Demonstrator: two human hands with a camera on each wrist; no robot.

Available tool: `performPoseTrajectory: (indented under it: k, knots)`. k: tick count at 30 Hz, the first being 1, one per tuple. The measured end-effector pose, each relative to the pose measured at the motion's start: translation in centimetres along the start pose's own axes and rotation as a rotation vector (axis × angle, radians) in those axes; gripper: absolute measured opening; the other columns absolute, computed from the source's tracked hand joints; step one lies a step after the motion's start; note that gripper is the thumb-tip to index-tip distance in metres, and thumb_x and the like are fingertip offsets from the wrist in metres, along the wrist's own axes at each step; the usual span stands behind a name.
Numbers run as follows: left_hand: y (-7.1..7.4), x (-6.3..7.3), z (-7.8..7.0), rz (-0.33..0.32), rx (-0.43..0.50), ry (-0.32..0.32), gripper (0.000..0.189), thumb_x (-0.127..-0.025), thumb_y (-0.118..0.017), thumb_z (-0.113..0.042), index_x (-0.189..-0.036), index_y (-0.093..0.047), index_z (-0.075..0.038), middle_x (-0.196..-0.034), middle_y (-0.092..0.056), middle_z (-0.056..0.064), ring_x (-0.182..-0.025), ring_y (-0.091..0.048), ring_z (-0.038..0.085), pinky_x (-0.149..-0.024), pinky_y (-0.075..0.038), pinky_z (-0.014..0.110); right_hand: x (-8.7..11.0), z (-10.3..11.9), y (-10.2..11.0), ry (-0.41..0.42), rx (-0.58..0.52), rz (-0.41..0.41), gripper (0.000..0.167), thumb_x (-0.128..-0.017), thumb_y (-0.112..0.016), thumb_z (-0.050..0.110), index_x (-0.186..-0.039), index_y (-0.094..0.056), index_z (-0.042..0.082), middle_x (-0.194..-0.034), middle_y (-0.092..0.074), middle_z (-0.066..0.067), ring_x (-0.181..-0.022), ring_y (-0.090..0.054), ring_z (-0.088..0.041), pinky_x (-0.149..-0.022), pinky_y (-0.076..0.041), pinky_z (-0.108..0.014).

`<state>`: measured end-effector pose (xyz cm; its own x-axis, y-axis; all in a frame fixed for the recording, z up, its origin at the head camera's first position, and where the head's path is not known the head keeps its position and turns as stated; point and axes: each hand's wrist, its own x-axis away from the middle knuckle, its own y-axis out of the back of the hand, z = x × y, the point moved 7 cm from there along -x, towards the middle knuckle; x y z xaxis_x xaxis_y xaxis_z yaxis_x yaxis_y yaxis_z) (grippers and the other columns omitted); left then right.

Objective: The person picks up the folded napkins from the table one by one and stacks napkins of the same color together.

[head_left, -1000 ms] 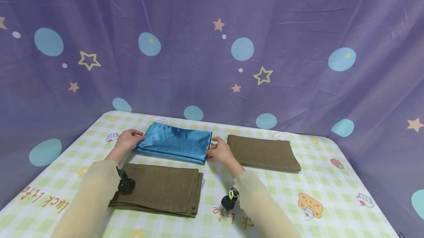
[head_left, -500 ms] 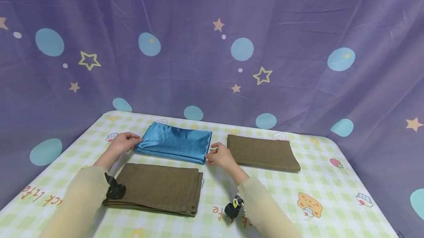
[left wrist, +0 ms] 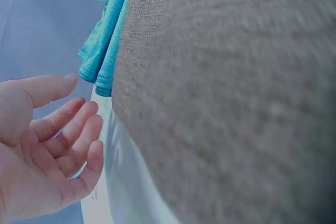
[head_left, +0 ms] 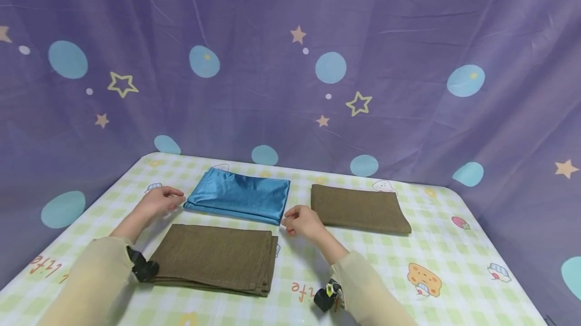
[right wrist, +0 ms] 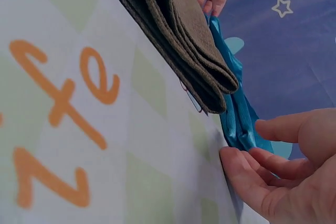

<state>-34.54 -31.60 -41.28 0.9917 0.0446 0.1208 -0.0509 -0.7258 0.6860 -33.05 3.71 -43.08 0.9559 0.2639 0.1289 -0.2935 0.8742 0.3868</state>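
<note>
Head view. Left hand (head_left: 156, 204): fingers relaxed and slightly bent, holding nothing, just off the near left corner of a folded blue satin cloth (head_left: 240, 197). Right hand (head_left: 305, 222): fingers loosely bent, at the cloth's near right corner; contact cannot be settled from here. Blue cloth lies flat between the two hands, slightly beyond them. A folded brown cloth (head_left: 215, 258) lies nearer the wearer, between the forearms, its layers showing at the edge toward the right hand. Second folded brown cloth (head_left: 358, 208) lies to the right of the right hand, near it. All three rest on a checked tablecloth (head_left: 386, 265). Purple curtain (head_left: 272, 23) hangs beyond both hands. Pale sleeves (head_left: 86, 285) on both arms; a small black camera (head_left: 324, 300) sits at the right wrist, another at the left.

Left wrist view. Left palm and fingers visible, fingers gently curved, moderate gap between thumb and fingers. Blue cloth's layered end is just beyond the thumb tip. Nearer brown cloth, blurred, fills the area to the right of the fingers.

Right wrist view. Right thumb stands apart from the bent fingers, moderate gap; fingertips right at the blue cloth's end, touch uncertain. Left hand appears at the cloth's far end. Orange lettering (right wrist: 63, 98) on the tablecloth, left of the right hand.
</note>
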Motion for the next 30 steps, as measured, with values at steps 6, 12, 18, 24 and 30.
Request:
performPoseTrajectory:
  k: [6,12,18,24,30]
  knots:
    - [0.1,0.8,0.4,0.057,-0.048,-0.023,0.04,-0.086,-0.059,-0.02,-0.111,-0.054,0.011,-0.083,-0.062,0.01,-0.068,-0.056,0.012,-0.056,-0.044,0.027,0.6,0.4,-0.7,0.06,0.025,0.071,0.023,-0.083,-0.065,0.01,-0.097,-0.06,-0.007,-0.079,-0.062,-0.009,-0.064,-0.063,-0.018,-0.06,-0.053,-0.028]
    - [0.0,1.5,0.8,0.136,-0.105,-0.021,0.039,-0.087,-0.06,-0.022,-0.109,-0.055,0.01,-0.088,-0.061,0.01,-0.073,-0.057,0.014,-0.059,-0.044,0.029,1.2,1.1,-1.3,0.082,0.083,0.105,0.021,-0.083,-0.065,0.014,-0.096,-0.062,-0.002,-0.079,-0.062,-0.008,-0.066,-0.064,-0.02,-0.061,-0.053,-0.029]
    - [-0.7,2.4,0.3,0.206,-0.09,-0.043,0.036,-0.087,-0.059,-0.019,-0.109,-0.055,0.009,-0.088,-0.059,0.009,-0.078,-0.056,0.017,-0.062,-0.045,0.03,1.9,2.1,-1.8,0.108,0.141,0.125,0.024,-0.084,-0.065,0.017,-0.101,-0.064,0.0,-0.084,-0.063,-0.006,-0.07,-0.064,-0.025,-0.063,-0.052,-0.031]
    - [-1.6,3.3,0.0,0.272,-0.093,-0.049,0.033,-0.087,-0.059,-0.017,-0.11,-0.056,0.006,-0.09,-0.06,0.007,-0.081,-0.055,0.016,-0.064,-0.046,0.032,1.9,2.3,-2.5,0.127,0.227,0.12,0.023,-0.084,-0.065,0.02,-0.101,-0.066,0.005,-0.083,-0.064,-0.001,-0.065,-0.061,-0.021,-0.058,-0.047,-0.027]
    - [-1.7,4.1,-0.2,0.314,-0.087,-0.062,0.032,-0.084,-0.059,-0.009,-0.111,-0.056,0.007,-0.097,-0.061,0.01,-0.086,-0.057,0.017,-0.069,-0.047,0.035,1.8,2.4,-3.2,0.143,0.269,0.119,0.019,-0.081,-0.068,0.019,-0.096,-0.069,0.007,-0.084,-0.066,-0.001,-0.059,-0.058,-0.013,-0.054,-0.046,-0.025]
